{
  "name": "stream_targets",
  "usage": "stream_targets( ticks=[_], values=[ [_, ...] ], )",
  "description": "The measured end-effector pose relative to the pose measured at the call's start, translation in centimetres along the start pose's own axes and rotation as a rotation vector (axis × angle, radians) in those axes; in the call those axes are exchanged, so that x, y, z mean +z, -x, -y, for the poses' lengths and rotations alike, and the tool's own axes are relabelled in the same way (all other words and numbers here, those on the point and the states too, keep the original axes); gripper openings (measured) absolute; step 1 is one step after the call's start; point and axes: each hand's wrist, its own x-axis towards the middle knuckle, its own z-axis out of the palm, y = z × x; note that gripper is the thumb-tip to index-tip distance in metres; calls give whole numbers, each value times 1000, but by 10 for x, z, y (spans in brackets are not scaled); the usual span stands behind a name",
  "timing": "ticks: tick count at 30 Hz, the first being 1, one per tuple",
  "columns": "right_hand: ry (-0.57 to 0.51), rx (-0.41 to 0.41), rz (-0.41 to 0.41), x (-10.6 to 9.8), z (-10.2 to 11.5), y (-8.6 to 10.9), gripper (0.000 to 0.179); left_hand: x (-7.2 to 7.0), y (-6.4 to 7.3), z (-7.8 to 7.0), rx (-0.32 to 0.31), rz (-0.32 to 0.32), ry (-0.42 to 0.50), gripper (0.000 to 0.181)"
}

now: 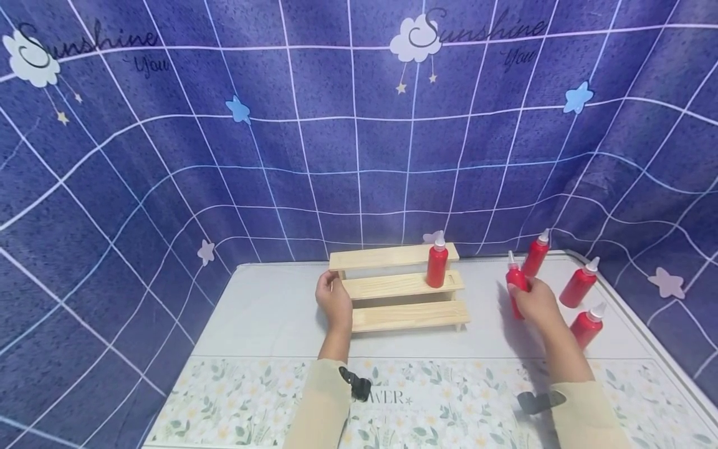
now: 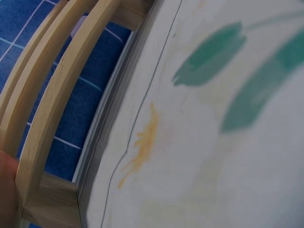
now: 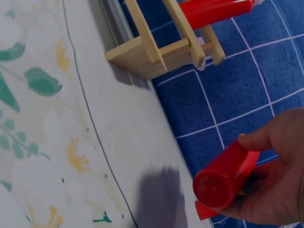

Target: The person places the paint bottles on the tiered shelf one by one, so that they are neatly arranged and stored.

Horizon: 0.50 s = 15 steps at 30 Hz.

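Observation:
A pale wooden three-step rack [image 1: 401, 287] stands at the middle of the table, and its slats [image 2: 52, 109] fill the left of the left wrist view. One red bottle with a white nozzle [image 1: 437, 265] stands upright on its middle step. My left hand [image 1: 332, 290] holds the rack's left end, with a fingertip [image 2: 6, 172] against the wood. To the right of the rack my right hand [image 1: 520, 294] grips another red bottle [image 1: 516, 282]. The right wrist view shows this bottle's round base [image 3: 223, 176] raised off the table, with the rack [image 3: 159, 47] beyond it.
Three more red bottles stand on the right of the table: one behind my right hand [image 1: 536, 254], one further right [image 1: 579, 284] and one nearer [image 1: 587, 326]. A floral mat [image 1: 437, 399] covers the front of the table. A blue grid cloth [image 1: 359, 137] hangs around the table.

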Motion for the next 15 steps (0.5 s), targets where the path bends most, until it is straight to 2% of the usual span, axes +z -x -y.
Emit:
stream_targets(
  ticks=[4, 15],
  values=[
    [-76, 42, 35, 0, 5, 2, 67, -1, 0, 1, -1, -1, -5, 27],
    [-214, 96, 45, 3, 10, 3, 65, -3, 1, 3, 18, 28, -2, 29]
  ],
)
